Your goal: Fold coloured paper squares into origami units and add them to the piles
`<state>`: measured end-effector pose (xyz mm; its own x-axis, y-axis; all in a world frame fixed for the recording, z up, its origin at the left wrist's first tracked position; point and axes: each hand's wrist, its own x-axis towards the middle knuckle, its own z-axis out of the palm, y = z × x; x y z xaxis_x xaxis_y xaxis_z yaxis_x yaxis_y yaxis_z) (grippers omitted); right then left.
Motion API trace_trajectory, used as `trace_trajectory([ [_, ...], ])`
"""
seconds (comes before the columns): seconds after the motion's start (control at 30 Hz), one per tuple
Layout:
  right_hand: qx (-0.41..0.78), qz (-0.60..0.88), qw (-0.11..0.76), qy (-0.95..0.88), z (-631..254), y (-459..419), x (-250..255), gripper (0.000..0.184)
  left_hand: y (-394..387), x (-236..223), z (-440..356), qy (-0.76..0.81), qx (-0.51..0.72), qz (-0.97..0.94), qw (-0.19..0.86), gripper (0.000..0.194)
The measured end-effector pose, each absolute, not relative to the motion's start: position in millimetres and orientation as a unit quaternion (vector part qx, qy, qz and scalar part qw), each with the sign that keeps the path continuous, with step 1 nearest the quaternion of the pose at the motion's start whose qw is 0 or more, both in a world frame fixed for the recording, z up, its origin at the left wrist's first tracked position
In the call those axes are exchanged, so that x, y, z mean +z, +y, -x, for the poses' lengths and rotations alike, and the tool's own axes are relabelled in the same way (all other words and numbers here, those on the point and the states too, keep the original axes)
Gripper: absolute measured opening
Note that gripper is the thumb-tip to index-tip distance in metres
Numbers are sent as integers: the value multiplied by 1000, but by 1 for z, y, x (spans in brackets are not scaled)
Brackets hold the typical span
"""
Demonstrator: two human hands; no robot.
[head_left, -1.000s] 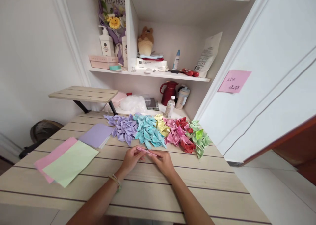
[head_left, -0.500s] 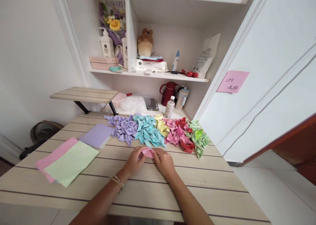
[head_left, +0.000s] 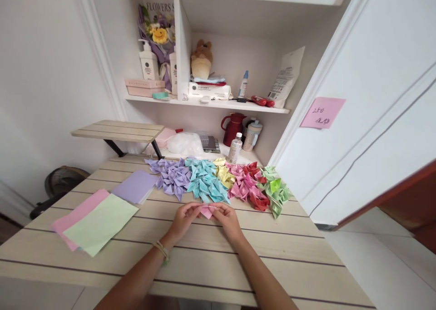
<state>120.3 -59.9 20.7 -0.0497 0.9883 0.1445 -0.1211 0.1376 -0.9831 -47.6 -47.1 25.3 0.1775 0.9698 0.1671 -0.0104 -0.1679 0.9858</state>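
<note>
A small folded piece of pink paper (head_left: pixel 206 212) is pinched between my two hands above the middle of the table. My left hand (head_left: pixel 185 218) grips its left side with thumb and fingers, and a bracelet circles that wrist. On the other side, my right hand (head_left: pixel 225 217) pinches the right end. Just beyond my fingers lie heaps of folded paper pieces, sorted by colour: purple (head_left: pixel 173 178), blue (head_left: pixel 207 183), yellow (head_left: pixel 224 174), pink (head_left: pixel 242 185), red (head_left: pixel 259 200) and green (head_left: pixel 277 194).
Left on the slatted table (head_left: pixel 190 262) are a green sheet (head_left: pixel 100 223), pink sheets (head_left: pixel 80 214) and a purple stack (head_left: pixel 134 186). A small raised stand (head_left: pixel 117 131) is behind them. A clear bottle (head_left: pixel 235 148) and a red jug (head_left: pixel 233 129) stand at the back.
The pink paper has changed from a flat, wider shape to a smaller one pointing downward. My hands have turned slightly, fingers closer together along its upper edge.
</note>
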Motion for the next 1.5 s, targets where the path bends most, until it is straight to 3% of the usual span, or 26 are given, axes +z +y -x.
trace_trajectory([
  [0.43,457,449,532,-554,-117,-62,20,33,-46,21,47,398,510,-564,513,17],
  [0.57,378,460,512,-619,-123,-63,23,44,-49,24,46,388,495,-572,527,25],
  [0.8,266,479,488,-679,-128,-61,20,25,-49,24,44,392,472,-598,516,25],
  [1.0,216,471,470,-715,-126,-65,22,21,-50,22,45,387,466,-619,500,22],
  [1.5,170,516,355,-761,-125,-66,16,33,-52,22,42,394,476,-670,413,30],
])
